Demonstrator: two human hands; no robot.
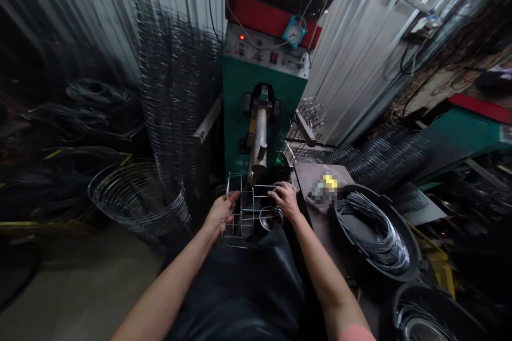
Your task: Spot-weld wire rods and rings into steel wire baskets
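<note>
A small wire rack (242,218) of crossed metal rods is held at the tip of the welding machine's arm (259,157), above a dark apron. My left hand (221,214) grips the rack's left side, thumb along a rod. On the other side, my right hand (285,197) has its fingers closed on the end of a thin metal rod (264,186) that reaches across to the rack. Just below that hand is a round wire ring (271,218); whether it is joined to the rack I cannot tell.
The green machine (236,112) stands in front, a teal dial clock (295,32) on its panel. At left rise a tall stack of wire grids (172,80) and a wire basket (140,197). At right, black tubs (414,248) hold wire hoops (378,234) beside a board (320,224).
</note>
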